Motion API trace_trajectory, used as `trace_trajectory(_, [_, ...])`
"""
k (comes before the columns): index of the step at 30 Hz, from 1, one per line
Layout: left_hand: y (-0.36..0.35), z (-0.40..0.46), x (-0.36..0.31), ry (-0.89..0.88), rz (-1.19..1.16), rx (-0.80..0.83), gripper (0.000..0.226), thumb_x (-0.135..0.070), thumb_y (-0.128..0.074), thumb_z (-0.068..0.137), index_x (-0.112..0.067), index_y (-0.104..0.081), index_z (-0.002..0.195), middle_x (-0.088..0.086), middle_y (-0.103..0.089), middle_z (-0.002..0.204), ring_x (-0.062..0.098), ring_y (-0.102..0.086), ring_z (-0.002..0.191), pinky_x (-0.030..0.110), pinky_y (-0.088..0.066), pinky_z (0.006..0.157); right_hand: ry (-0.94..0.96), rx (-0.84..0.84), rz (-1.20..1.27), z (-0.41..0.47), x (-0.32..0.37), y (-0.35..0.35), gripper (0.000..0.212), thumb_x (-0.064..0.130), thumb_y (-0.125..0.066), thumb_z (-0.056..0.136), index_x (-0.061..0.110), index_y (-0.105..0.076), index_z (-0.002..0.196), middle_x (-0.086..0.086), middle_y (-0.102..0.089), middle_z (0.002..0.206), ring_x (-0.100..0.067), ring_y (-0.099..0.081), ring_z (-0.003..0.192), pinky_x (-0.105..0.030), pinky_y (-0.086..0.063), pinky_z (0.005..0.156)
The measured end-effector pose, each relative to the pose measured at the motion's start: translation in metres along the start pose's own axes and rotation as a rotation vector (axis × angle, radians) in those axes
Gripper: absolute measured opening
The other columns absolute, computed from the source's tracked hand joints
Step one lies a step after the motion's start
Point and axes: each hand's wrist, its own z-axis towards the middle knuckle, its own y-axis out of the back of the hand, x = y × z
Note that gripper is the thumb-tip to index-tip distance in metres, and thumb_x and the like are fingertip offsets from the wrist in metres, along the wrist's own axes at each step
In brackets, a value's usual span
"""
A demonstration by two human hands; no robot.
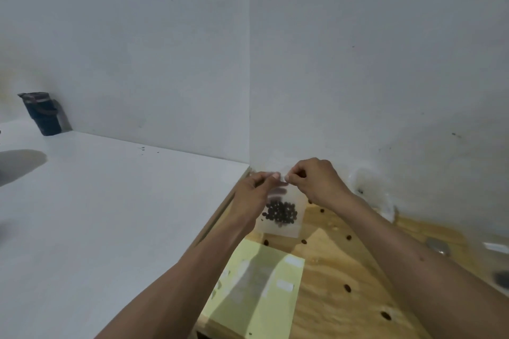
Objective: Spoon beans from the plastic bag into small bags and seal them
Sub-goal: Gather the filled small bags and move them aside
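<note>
A small clear bag (283, 228) hangs upright in front of me, with a cluster of dark beans (281, 212) in its lower half. My left hand (254, 195) and my right hand (316, 181) both pinch its top edge, fingertips almost touching at the middle. Loose beans (347, 287) lie scattered on the wooden board (344, 311) below. A large crumpled clear plastic bag (385, 201) lies against the wall at the right, and what it holds is hard to make out. No spoon is clearly visible.
A pale yellow sheet (248, 305) with small empty clear bags (253, 278) on it lies on the board below my arms. A white tabletop (110, 215) spreads to the left, with a dark cup (44, 114) at its far edge. Walls meet in a corner just behind the bag.
</note>
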Motion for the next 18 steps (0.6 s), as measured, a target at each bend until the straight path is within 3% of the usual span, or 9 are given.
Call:
trace_trajectory(3, [-0.004,0.0,0.0,0.003,0.014,0.017,0.025,-0.027,-0.068,0.097,-0.005,-0.073,0.109,0.005,-0.078,0.104,0.023,-0.075,0.097,0.038,-0.059,0.089,-0.026,-0.006,0.008,0.0,-0.003,0.003,0.027,0.025,-0.064,0.099,0.004,-0.078,0.09,0.005,-0.069,0.071,-0.011,-0.053,0.047,-0.028,-0.049,0.054])
trace_trajectory(6, [-0.006,0.001,0.0,-0.003,0.008,0.023,0.022,-0.023,-0.071,0.095,-0.005,-0.075,0.106,0.005,-0.078,0.103,0.024,-0.075,0.098,0.038,-0.057,0.091,-0.058,-0.004,0.049,0.0,-0.007,0.002,0.032,0.025,-0.064,0.098,-0.003,-0.075,0.089,-0.014,-0.072,0.072,-0.014,-0.045,0.047,-0.025,-0.042,0.05])
trace_trajectory(9, [-0.009,0.001,-0.001,-0.003,-0.008,0.011,0.02,-0.019,-0.074,0.092,-0.004,-0.075,0.104,0.007,-0.078,0.101,0.025,-0.075,0.096,0.031,-0.058,0.084,-0.071,-0.006,0.072,-0.002,-0.01,0.002,0.034,0.026,-0.065,0.098,-0.005,-0.074,0.087,-0.011,-0.063,0.063,-0.006,-0.036,0.037,-0.013,-0.034,0.041])
trace_trajectory(12, [-0.012,0.001,-0.001,-0.003,0.015,0.002,0.018,-0.019,-0.078,0.088,-0.006,-0.076,0.101,0.008,-0.078,0.098,0.024,-0.076,0.093,0.033,-0.057,0.087,-0.072,-0.01,0.083,-0.005,-0.011,0.002,0.034,0.027,-0.066,0.098,-0.002,-0.076,0.085,-0.016,-0.07,0.07,-0.006,-0.04,0.04,-0.01,-0.034,0.039])
trace_trajectory(14, [-0.014,0.002,0.001,-0.017,0.06,-0.014,0.013,-0.018,-0.076,0.089,-0.009,-0.077,0.098,0.008,-0.079,0.093,0.024,-0.076,0.092,0.033,-0.057,0.089,-0.07,-0.021,0.06,-0.006,-0.013,0.002,0.033,0.027,-0.067,0.097,-0.002,-0.075,0.085,-0.018,-0.074,0.079,-0.016,-0.051,0.05,-0.011,-0.036,0.044])
trace_trajectory(16, [-0.016,0.002,0.002,-0.028,0.09,-0.032,0.007,-0.015,-0.073,0.091,-0.01,-0.077,0.094,0.008,-0.079,0.089,0.025,-0.075,0.091,0.032,-0.057,0.088,-0.066,-0.039,0.044,-0.007,-0.015,0.0,0.029,0.023,-0.066,0.096,-0.003,-0.074,0.086,-0.018,-0.076,0.084,-0.029,-0.066,0.068,-0.023,-0.049,0.055])
trace_trajectory(18, [-0.017,0.003,0.003,-0.036,0.105,-0.042,0.007,-0.014,-0.071,0.092,-0.009,-0.076,0.092,0.009,-0.079,0.087,0.027,-0.075,0.09,0.033,-0.057,0.088,-0.059,-0.057,0.049,-0.009,-0.016,-0.002,0.027,0.02,-0.065,0.094,-0.003,-0.074,0.084,-0.018,-0.076,0.086,-0.03,-0.071,0.08,-0.035,-0.056,0.066])
